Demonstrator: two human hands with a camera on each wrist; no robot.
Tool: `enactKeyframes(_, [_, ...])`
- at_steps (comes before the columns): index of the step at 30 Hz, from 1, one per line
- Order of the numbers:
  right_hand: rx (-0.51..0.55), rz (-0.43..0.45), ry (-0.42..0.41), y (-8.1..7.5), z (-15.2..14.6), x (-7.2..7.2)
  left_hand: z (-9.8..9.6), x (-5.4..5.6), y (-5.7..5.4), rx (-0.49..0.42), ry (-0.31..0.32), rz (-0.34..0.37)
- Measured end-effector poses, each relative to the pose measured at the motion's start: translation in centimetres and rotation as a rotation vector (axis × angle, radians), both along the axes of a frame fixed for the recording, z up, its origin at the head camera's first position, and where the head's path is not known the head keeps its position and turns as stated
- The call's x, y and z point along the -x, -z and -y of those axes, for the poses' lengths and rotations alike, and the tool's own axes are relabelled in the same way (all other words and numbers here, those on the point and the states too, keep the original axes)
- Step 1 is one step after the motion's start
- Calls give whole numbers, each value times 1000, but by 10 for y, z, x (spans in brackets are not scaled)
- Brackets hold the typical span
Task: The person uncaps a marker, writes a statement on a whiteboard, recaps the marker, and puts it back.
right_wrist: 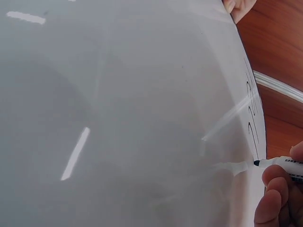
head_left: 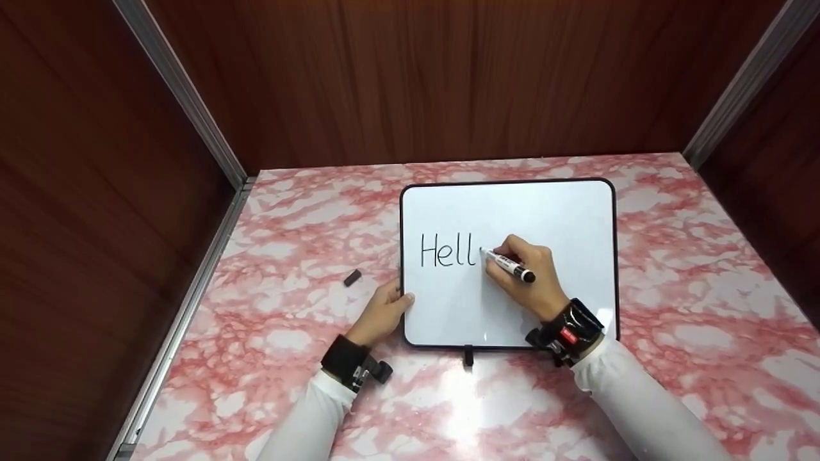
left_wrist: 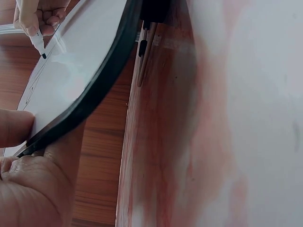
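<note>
A whiteboard (head_left: 448, 314) with a black frame bears the handwritten letters "Hell" on its left half. My right hand (head_left: 532, 275) pinches a white marker (head_left: 509, 264) with a black end, its dark tip at the board just right of the last letter. In the right wrist view the marker (right_wrist: 284, 165) tip meets its reflection on the glossy surface. My left hand (head_left: 382, 314) grips the board's left edge, thumb on the white face. The left wrist view shows the fingers of that hand (left_wrist: 28, 184) under the black rim. A black marker cap (head_left: 352, 277) lies left of the board.
The board stands on a table (head_left: 288, 275) with a red and white marbled top. A small black stand leg (head_left: 469, 356) shows below the board's lower edge. Dark wooden panels (head_left: 410, 83) with metal edge strips (head_left: 186, 96) enclose the back and sides.
</note>
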State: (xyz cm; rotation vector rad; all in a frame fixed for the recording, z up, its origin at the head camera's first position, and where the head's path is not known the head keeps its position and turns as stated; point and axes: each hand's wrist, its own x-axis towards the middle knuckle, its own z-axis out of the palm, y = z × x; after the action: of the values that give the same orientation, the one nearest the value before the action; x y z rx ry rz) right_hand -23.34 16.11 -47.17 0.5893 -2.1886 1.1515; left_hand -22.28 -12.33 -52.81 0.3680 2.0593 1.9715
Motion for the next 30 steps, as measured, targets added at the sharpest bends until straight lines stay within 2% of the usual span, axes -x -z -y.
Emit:
enactKeyframes(7, [-28, -8, -7, 3, 0, -3, 2, 0, -1, -21, 24, -30])
enactKeyframes(16, [-50, 20, -25, 6, -3, -9, 1, -1, -1, -6, 11, -12])
enactKeyframes(23, [-60, -23, -42, 6, -7, -10, 0, -1, -2, 3, -5, 6])
enactKeyframes(30, [-48, -45, -16, 7, -11, -9, -1, -2, -2, 4, 3, 0])
